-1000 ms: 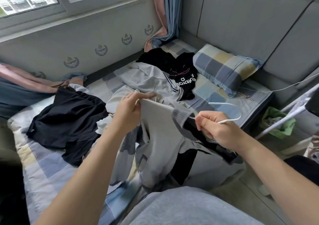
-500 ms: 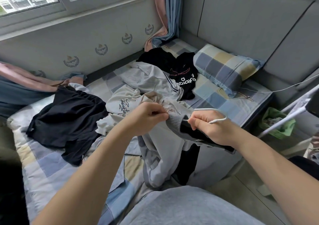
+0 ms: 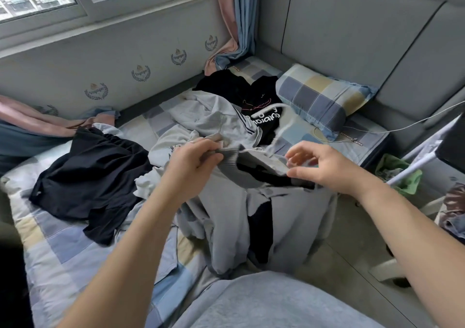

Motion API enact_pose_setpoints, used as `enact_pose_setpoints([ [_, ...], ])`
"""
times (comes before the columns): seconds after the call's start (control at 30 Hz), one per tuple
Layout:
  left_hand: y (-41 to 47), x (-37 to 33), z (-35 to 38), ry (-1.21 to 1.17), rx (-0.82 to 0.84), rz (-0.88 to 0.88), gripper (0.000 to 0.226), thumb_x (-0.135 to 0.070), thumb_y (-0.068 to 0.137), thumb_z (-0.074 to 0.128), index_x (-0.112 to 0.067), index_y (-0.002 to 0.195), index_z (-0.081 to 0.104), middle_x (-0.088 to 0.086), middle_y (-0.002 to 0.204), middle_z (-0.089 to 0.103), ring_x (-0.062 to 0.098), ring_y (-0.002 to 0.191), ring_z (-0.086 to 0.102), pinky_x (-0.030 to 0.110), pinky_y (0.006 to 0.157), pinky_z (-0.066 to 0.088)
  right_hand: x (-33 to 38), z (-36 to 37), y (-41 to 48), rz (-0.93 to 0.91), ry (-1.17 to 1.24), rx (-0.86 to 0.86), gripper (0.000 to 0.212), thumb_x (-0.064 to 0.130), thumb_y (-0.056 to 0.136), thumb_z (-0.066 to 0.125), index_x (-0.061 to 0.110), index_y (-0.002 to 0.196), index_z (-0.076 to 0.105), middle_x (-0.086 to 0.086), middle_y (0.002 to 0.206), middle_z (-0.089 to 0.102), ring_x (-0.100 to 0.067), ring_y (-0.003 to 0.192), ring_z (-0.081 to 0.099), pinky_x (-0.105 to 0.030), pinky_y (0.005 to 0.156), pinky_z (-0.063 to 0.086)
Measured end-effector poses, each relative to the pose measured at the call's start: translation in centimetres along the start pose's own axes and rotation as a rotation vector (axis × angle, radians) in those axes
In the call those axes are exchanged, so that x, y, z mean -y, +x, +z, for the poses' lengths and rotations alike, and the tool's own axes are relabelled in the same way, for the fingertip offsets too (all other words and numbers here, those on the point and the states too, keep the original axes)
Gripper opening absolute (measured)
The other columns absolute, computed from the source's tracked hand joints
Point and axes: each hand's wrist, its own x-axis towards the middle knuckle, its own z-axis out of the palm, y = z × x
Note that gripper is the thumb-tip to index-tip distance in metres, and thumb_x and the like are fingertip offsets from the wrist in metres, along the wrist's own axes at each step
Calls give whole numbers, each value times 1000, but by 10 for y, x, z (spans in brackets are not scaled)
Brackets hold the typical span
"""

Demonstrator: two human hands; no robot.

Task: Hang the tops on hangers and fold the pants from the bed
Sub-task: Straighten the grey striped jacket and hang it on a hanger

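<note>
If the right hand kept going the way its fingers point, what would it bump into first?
Probably the ribbed collar of the gray top, just past the fingertips of the right hand. Behind it is the left hand, gripping that collar. Depth is hard to judge.

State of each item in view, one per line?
Grey top with ribbed collar: held up, draping off the checked bed.
Thin white hanger: hook sticking out above collar, blurred.
Left hand: grips collar.
Right hand: at collar, grip unclear.
Crumpled black garment: lying on bed.
</note>
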Motion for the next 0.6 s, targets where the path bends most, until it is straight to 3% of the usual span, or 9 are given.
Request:
enact_pose_setpoints([
  [0.1, -6, 16, -21, -77, -100, -93, 14, -8, 93, 66, -21, 93, 66, -5, 87, 64, 14, 83, 58, 26, 76, 45, -37, -11, -6, 238, -44, 122, 27, 24, 85, 80, 27, 109, 68, 8, 104, 72, -4, 97, 66, -8, 70, 46],
  [0.17, -8, 22, -31, -84, -124, -99, 18, -7, 95, 65, -25, 93, 65, -8, 89, 65, 7, 84, 58, 19, 77, 43, -63, -10, -6, 348, -163, 185, 13, 22, 89, 75, 21, 102, 73, 3, 102, 74, -9, 94, 67, -22, 74, 50],
  [0.23, -9, 27, -36, -71, -128, -103, 16, -7, 95, 65, -22, 95, 68, -4, 90, 66, 12, 87, 60, 22, 79, 44, -82, -7, -3, 378, -324, 134, 12, 18, 92, 67, 8, 89, 72, -11, 94, 74, -15, 83, 63, -33, 73, 48],
  [0.3, -11, 33, -39, -31, -124, -114, 12, -7, 95, 65, -16, 100, 72, -1, 92, 65, 20, 89, 59, 29, 81, 45, -90, -6, 0, 381, -391, -40, 20, 15, 93, 58, 10, 77, 69, -13, 82, 71, -25, 79, 65, -37, 67, 48],
  [0.37, -15, 39, -40, 65, -119, -111, 14, -7, 94, 67, -12, 105, 74, 0, 92, 64, 25, 90, 56, 35, 83, 47, -84, -7, -1, 312, -323, -252, 31, 10, 93, 54, 23, 69, 68, -3, 73, 70, -27, 77, 67, -31, 63, 47],
  [0.47, -23, 41, -33, 264, -119, -93, 17, -8, 93, 69, -10, 108, 76, 3, 91, 65, 32, 89, 57, 43, 84, 49, -56, -12, -4, 89, -177, -484, 39, 9, 93, 57, 40, 72, 67, 12, 74, 71, -4, 69, 65, -22, 58, 46],
  [0.6, -29, 37, -19, 260, -221, -159, 16, -13, 96, 64, -17, 110, 74, -4, 101, 68, 30, 94, 58, 41, 86, 48, -13, -16, -18, -198, 79, -482, 16, 30, 85, 61, 42, 84, 71, 16, 76, 69, 2, 67, 61, -9, 60, 45],
])
